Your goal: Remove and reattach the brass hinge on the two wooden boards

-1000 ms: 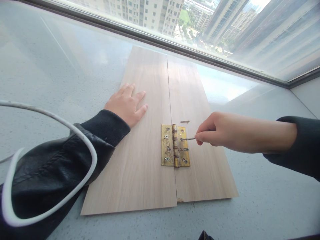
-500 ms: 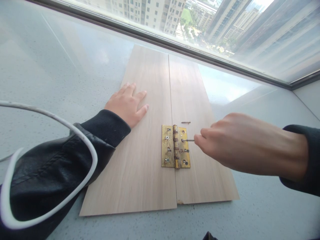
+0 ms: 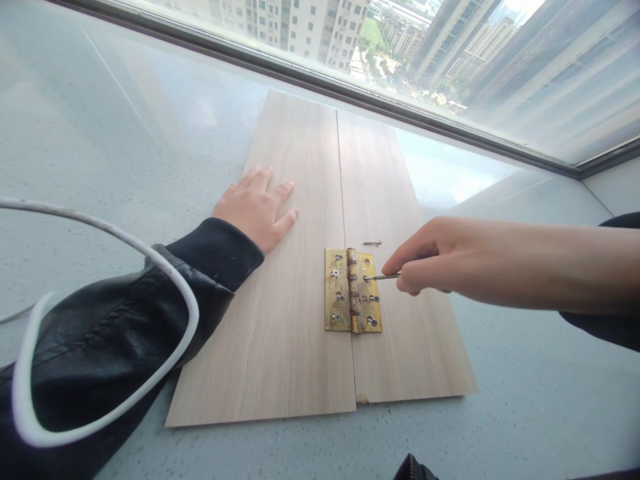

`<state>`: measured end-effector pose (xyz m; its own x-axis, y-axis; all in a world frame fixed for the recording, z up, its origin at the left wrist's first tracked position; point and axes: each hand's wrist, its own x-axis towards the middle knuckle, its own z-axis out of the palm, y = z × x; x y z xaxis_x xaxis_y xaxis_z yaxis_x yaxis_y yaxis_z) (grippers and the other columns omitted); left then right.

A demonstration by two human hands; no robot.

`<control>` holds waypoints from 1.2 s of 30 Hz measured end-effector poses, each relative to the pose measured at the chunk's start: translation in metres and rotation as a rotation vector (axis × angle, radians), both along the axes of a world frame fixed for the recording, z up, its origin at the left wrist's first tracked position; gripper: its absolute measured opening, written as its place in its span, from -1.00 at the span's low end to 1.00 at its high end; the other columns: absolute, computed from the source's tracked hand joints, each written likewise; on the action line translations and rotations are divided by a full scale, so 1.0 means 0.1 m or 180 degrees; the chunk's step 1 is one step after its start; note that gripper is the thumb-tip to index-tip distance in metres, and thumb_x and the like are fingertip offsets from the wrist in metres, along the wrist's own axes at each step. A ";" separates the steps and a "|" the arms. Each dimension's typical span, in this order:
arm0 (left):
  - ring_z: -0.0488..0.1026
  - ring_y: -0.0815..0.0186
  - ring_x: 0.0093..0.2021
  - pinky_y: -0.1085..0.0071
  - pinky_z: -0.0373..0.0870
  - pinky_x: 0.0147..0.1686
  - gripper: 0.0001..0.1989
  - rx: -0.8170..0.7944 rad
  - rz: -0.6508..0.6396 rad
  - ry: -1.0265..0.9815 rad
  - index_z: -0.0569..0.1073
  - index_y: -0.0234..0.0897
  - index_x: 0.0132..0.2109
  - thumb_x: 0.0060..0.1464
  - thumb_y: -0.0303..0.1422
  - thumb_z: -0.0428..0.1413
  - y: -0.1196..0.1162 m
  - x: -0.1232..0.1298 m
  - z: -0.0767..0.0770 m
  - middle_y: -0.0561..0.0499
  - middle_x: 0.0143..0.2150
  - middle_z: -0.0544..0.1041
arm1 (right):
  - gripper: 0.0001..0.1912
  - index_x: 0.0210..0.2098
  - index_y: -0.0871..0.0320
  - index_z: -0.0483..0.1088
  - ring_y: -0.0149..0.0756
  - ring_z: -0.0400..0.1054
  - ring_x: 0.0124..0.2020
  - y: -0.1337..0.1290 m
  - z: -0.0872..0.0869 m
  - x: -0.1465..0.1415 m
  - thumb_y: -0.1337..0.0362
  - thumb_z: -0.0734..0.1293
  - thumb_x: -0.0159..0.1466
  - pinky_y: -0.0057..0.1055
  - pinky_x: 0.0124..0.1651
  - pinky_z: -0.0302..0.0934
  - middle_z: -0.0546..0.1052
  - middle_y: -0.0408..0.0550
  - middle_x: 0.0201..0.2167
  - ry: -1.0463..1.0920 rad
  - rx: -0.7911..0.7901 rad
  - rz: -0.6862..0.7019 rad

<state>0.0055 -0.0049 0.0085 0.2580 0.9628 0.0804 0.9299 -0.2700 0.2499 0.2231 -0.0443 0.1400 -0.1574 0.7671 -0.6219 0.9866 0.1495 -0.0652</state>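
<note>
Two pale wooden boards, the left board (image 3: pixel 280 333) and the right board (image 3: pixel 415 347), lie side by side with a brass hinge (image 3: pixel 354 300) across their seam. Several screws sit in the hinge's holes. My left hand (image 3: pixel 257 207) rests flat on the left board, fingers spread. My right hand (image 3: pixel 430 260) grips a screwdriver (image 3: pixel 387 276); its thin shaft points left, with the tip at a hole in the hinge's right leaf. The handle is hidden by the hand. One loose screw (image 3: pixel 372 243) lies on the right board just beyond the hinge.
A white cable (image 3: pixel 187 300) loops over my left sleeve. The boards lie on a speckled pale counter (image 3: pixel 520 427). Along the far side runs a dark window frame (image 3: pixel 310 77), with tall buildings outside.
My right hand has shifted its hold on the screwdriver, from a closed fist to a looser grip with the index finger along the shaft. My left hand stays in place on the board.
</note>
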 end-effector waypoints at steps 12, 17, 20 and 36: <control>-0.02 -0.04 0.38 0.05 0.02 0.28 -0.44 0.0016 -0.0011 -0.0007 0.22 -0.29 0.29 0.24 -0.14 -0.15 0.00 -0.01 -0.01 -0.24 0.37 0.10 | -0.63 -0.47 0.18 0.42 -0.55 -0.04 -0.74 -0.04 -0.08 0.09 0.03 0.20 0.24 -0.43 -0.68 -0.18 0.36 -0.08 -0.53 0.1165 -0.1071 -0.2132; -0.02 -0.03 0.38 0.05 0.03 0.28 -0.44 0.0020 -0.0011 0.0005 0.22 -0.28 0.30 0.24 -0.13 -0.15 0.01 0.00 -0.01 -0.24 0.37 0.10 | -0.65 -0.65 0.18 0.32 -0.54 -0.14 -0.70 0.02 -0.08 0.13 0.18 0.23 0.21 -0.44 -0.62 -0.26 0.09 -0.22 -0.71 0.0830 -0.1098 -0.1203; -0.01 -0.03 0.38 0.05 0.02 0.28 -0.43 0.0018 -0.0010 -0.0010 0.22 -0.28 0.30 0.24 -0.13 -0.15 0.01 0.00 -0.02 -0.24 0.37 0.10 | -0.65 -0.70 0.15 0.25 -0.48 -0.11 -0.69 0.03 -0.08 0.09 0.21 0.22 0.19 -0.42 -0.62 -0.17 0.04 -0.22 -0.75 0.0219 -0.0795 -0.0468; 0.03 0.00 0.37 0.07 0.05 0.29 -0.44 0.0061 0.0027 0.0030 0.25 -0.26 0.29 0.22 -0.13 -0.13 0.02 0.00 -0.01 -0.19 0.35 0.15 | -0.67 -0.76 0.14 0.10 -0.46 -0.41 -0.67 -0.03 -0.13 0.14 0.55 0.29 -0.05 -0.31 -0.61 -0.32 0.16 -0.22 -0.77 -0.0463 0.0390 0.3529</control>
<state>0.0055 -0.0032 0.0070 0.2506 0.9633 0.0963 0.9345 -0.2667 0.2358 0.2372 -0.0469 0.1266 -0.7226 0.3057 -0.6200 0.3018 0.9464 0.1149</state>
